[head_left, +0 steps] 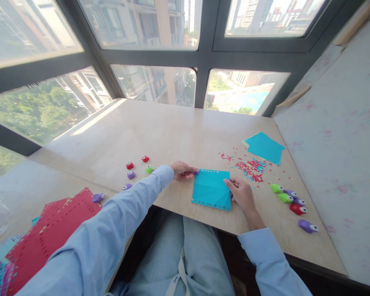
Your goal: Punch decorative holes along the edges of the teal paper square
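A turquoise paper sheet (211, 189) with small punched holes along its top and bottom edges lies on the wooden desk (172, 135). My left hand (182, 169) is closed on a small purple paper punch (196, 172) at the sheet's top left corner. My right hand (242, 193) presses on the sheet's right edge with fingers spread.
Small red, purple and green punches (138, 166) lie left of the sheet; several more punches (291, 199) sit at the right. Red and blue paper confetti (251, 168) and another turquoise sheet (264, 147) lie beyond. Punched red sheets (52, 228) are stacked at the left. Windows ring the desk.
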Tool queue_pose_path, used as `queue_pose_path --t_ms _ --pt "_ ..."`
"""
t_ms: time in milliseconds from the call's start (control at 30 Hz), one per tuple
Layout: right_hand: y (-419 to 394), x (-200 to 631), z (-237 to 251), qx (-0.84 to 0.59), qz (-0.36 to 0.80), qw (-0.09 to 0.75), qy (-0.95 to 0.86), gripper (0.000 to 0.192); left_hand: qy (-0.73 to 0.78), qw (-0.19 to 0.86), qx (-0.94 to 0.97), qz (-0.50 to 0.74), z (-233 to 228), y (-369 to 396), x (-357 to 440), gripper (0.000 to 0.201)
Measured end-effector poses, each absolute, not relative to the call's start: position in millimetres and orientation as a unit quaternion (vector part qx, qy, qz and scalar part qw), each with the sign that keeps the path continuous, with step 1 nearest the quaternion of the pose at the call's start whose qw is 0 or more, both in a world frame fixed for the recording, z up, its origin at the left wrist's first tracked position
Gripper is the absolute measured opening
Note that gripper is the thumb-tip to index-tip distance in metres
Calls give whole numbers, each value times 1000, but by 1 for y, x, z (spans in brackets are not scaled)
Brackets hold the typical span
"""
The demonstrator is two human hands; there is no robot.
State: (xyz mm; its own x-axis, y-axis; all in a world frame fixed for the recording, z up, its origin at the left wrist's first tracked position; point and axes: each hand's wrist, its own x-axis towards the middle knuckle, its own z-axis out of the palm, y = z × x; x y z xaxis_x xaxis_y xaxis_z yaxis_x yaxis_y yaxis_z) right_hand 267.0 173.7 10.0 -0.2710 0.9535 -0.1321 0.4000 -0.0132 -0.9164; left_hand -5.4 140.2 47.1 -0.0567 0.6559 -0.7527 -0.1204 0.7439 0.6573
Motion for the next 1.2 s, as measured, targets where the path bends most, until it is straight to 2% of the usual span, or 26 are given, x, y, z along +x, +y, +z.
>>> queue_pose_path --t_ms 367,800,1200 --pt "171 268 12 -526 465 325 -634 61 686 589 210 372 45 128 -1 22" --pt "170 272 3 -496 434 368 -656 54 755 413 185 475 33 107 17 28" --pt "170 271 -5 -478 394 381 -686 57 819 263 176 479 24 76 4 36"
